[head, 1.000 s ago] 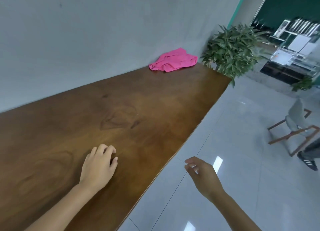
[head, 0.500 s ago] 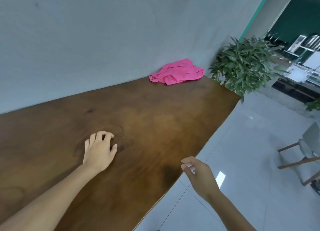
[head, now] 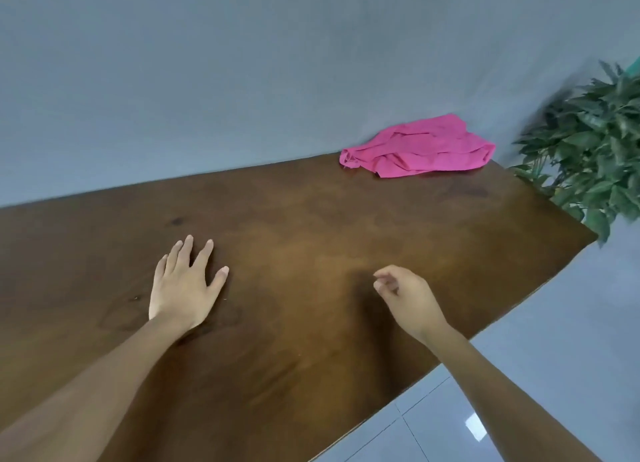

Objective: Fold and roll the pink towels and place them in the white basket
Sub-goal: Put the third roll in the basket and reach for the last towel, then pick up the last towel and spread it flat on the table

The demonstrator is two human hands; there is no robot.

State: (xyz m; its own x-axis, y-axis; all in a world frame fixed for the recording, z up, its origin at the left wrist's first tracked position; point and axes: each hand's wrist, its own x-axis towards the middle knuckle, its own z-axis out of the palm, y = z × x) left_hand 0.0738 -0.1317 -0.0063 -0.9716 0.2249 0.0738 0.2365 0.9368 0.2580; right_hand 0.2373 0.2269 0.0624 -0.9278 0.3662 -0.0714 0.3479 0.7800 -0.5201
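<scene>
**Me:** A plain grey wall (head: 242, 80) is rising behind the long brown wooden table (head: 311, 219) where I am standing. The table is running along that wall, off toward my right.

**Friend:** What is your left hand doing?

**Me:** My left hand (head: 183, 285) is lying palm down on the wood, toward the left of the view. Its fingers (head: 187, 252) are stretching out straight and a little spread, and they are gripping nothing.

**Friend:** And the other one?

**Me:** My right hand (head: 405, 295) is hanging over the table nearer its front edge, well apart from the left one. The fingers there are curling loosely inward, with the thumb close to the fingertips, and they are holding nothing. A dark shadow (head: 363, 288) is showing on the wood just beside it. I cannot tell whether that hand is touching the surface.

**Friend:** Where is the towel sitting?

**Me:** The pink towel (head: 419, 148) is lying in a crumpled heap at the far right end of the table. It is pressing up against the wall, well apart from both hands. I cannot tell whether it is one cloth or several.

**Friend:** Anything past it?

**Me:** A leafy green plant (head: 595, 156) is standing just beyond the table's right end, and its leaves are looking slightly blurred. Pale glossy floor tiles (head: 554, 357) are showing below the table's front edge at the lower right.
</scene>
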